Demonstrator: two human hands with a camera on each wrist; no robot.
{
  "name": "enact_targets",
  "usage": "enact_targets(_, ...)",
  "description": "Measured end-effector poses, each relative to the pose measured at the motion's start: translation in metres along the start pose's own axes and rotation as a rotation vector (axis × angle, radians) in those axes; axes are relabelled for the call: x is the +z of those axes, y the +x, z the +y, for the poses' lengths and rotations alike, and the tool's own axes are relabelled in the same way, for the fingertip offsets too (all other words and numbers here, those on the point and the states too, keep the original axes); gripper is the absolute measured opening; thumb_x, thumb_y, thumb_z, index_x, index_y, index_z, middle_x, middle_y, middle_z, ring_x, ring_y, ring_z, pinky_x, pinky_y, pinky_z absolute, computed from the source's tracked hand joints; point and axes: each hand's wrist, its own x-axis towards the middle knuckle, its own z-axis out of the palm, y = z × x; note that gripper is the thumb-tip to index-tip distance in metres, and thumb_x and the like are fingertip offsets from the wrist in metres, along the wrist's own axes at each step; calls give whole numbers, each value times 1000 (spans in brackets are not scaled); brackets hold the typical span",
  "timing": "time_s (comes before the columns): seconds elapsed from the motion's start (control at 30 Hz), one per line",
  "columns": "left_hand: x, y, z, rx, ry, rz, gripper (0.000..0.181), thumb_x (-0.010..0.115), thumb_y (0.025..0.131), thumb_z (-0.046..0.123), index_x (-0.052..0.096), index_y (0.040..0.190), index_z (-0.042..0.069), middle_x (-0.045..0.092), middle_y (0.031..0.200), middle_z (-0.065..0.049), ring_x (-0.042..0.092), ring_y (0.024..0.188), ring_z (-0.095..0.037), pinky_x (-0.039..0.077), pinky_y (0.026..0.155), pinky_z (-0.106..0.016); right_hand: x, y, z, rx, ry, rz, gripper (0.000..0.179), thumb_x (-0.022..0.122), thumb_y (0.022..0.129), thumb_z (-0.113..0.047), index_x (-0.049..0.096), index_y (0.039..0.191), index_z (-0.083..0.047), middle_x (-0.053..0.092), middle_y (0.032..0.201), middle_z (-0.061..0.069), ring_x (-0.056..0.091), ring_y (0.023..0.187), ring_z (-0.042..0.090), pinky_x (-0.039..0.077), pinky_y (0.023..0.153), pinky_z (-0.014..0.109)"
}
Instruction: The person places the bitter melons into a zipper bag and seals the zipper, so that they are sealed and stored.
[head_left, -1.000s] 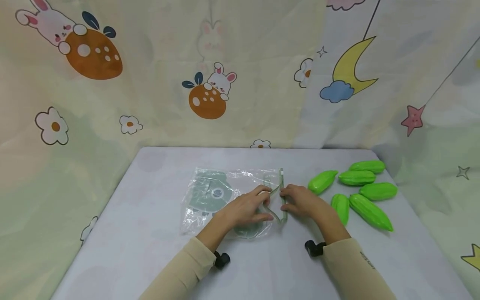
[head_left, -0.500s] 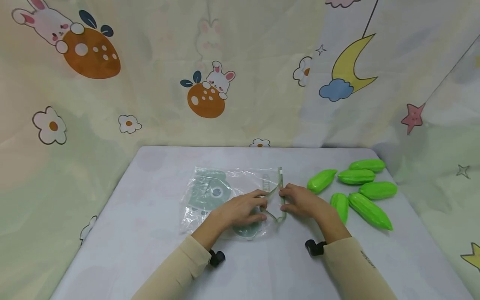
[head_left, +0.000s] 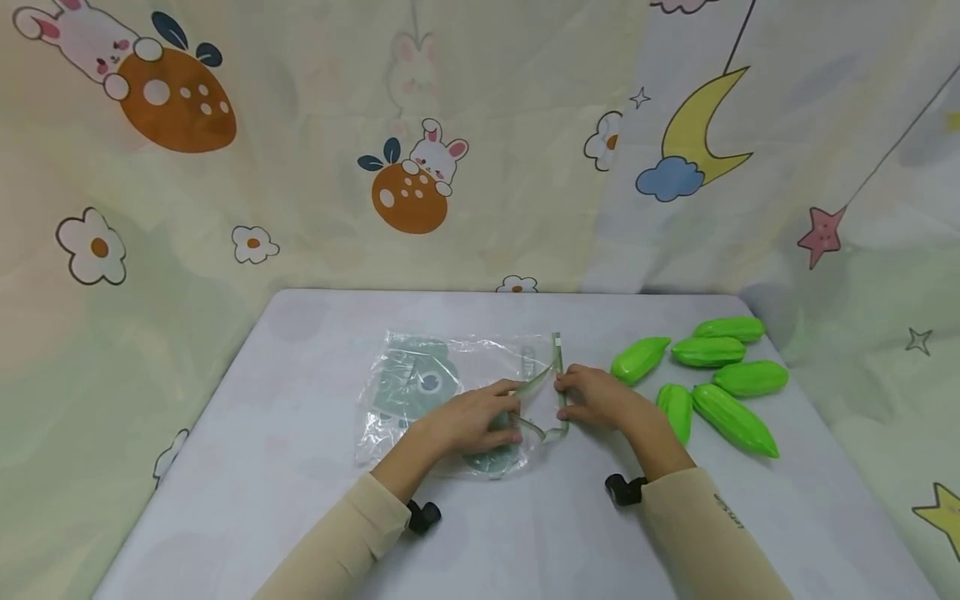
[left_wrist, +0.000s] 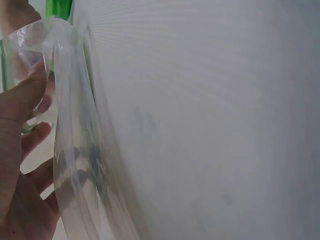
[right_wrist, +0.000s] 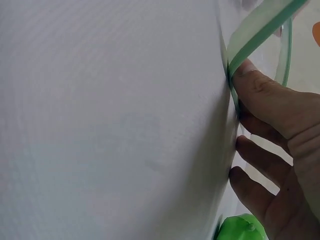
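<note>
A clear plastic zip bag (head_left: 480, 350) with green printing lies flat on the white table, its green-edged mouth facing right. My left hand (head_left: 472, 419) pinches the upper layer at the mouth and draws it leftward, so the mouth gapes. At the opposite lip, my right hand (head_left: 597, 397) holds the green zip strip (right_wrist: 265, 27) down near the tabletop, thumb on the strip. The left wrist view shows the clear film (left_wrist: 75, 125) standing up beside the left fingers. Part of the print is hidden under the left hand.
Several bright green, ribbed, pod-shaped pieces (head_left: 735, 419) lie to the right of the right hand; the nearest one (head_left: 640, 360) is just behind it. A printed cloth (head_left: 525, 167) hangs behind the table (head_left: 300, 533).
My left hand has slid a little to the left with the upper lip, and the bag's mouth gapes wider. The right hand stays on the other lip.
</note>
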Motion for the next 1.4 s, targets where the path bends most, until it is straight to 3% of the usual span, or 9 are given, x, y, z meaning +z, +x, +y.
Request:
enact_targets(0.23,0,-5,-5,20,-12,66,31,72,95,50,61,105,23,42,159,7,62,93,-12,55,84,-29,1,1,0,-17,24,19,41,84,86,-24,72,118,-1,66,121,16,66,110,35,53,98,50)
enact_targets(0.37,-1,-8,-5,30,-21,105,32,73,94,48,60,109,23,46,156,6,64,103,-14,55,90,-30,0,1,-1,4,27,-4,42,83,88,-26,72,121,-2,66,123,14,65,112,33,52,99,50)
enact_targets(0.53,-2,-11,-5,65,-50,160,34,74,95,42,59,116,21,51,153,1,64,116,-15,55,97,-32,0,2,-1,-28,10,2,42,84,87,-25,73,119,-1,66,120,14,65,110,33,53,98,49)
enact_targets(0.7,-2,-13,-6,99,-88,229,33,74,96,38,56,115,19,58,146,-3,64,112,-15,56,94,-32,0,2,1,-47,8,10,43,84,86,-25,73,119,0,67,120,15,66,110,35,53,98,49)
enact_targets(0.93,-4,-13,-9,123,-153,274,18,62,104,34,56,110,20,62,139,-5,62,109,-12,55,91,-32,1,3,4,-16,34,-3,44,83,88,-25,72,122,-1,65,126,15,64,115,35,52,100,49)
enact_targets(1.13,-6,-13,-10,153,-160,310,20,68,101,31,55,107,17,66,132,-7,63,105,-12,55,89,-31,1,2,3,-36,34,10,42,83,88,-24,72,121,0,66,125,16,64,114,36,52,100,50)
enact_targets(1.4,-7,-13,-10,148,-162,334,21,66,102,30,59,116,17,66,129,-5,66,108,-10,55,94,-33,0,0,1,-20,23,6,42,82,89,-23,71,123,0,66,126,16,64,113,34,53,99,50)
